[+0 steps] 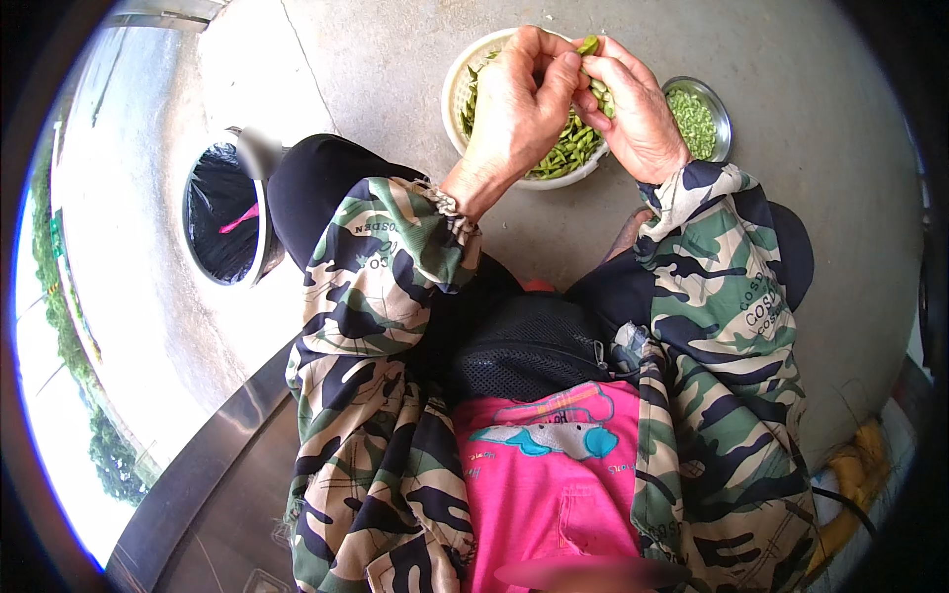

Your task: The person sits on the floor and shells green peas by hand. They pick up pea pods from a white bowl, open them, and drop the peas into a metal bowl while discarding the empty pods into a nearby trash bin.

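Observation:
Both hands meet over a white plastic basket that holds many green soybean pods. Between the fingertips of my left hand is the upper end of a green pod. My right hand touches the same pod and has more pods or beans in its curled fingers; which of the two cannot be told. Right of the basket, partly behind my right wrist, a round metal bowl contains shelled green beans.
A bin lined with a black plastic bag, with a pink scrap inside, stands on the concrete floor left of my knee. A dark, smooth surface lies at the lower left. Something yellow is at the lower right.

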`<state>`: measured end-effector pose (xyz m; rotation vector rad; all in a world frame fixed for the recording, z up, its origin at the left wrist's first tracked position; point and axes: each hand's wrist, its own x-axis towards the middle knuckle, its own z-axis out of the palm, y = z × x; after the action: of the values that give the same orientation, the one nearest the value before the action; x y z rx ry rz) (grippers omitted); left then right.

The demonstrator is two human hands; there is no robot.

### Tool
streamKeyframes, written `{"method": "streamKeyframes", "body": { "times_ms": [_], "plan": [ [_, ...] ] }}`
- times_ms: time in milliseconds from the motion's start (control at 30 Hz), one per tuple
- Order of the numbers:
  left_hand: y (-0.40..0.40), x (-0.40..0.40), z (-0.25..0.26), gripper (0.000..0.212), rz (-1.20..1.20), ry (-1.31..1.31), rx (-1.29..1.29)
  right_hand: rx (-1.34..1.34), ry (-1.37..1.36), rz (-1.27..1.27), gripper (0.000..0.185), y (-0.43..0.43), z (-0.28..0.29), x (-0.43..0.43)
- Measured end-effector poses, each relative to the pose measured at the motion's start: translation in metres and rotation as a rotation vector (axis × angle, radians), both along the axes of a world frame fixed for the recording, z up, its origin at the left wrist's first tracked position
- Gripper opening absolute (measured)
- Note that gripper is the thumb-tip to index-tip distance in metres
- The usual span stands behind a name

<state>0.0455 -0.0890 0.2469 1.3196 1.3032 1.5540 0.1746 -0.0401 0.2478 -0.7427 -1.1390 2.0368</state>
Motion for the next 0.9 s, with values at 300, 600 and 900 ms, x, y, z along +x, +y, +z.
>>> {"method": "streamKeyframes", "body": {
  "times_ms": [300,600,900],
  "plan": [
    [-0.087,-0.155,0.072,0.024,0.855,0.433,0.083,0.083,-0.014,0.030,0.025,0.020,0.013,0.022],
    [-0.185,-0.293,0.011,0.073,0.996,0.567,-0.592,0.119,-0.006,0.078,0.025,0.024,0.012,0.023],
    [-0.005,-0.056,0.067,0.093,-0.180,0.030,-0.460,0.200,-0.098,0.220,0.022,0.004,0.027,0.009]
  ]
}}
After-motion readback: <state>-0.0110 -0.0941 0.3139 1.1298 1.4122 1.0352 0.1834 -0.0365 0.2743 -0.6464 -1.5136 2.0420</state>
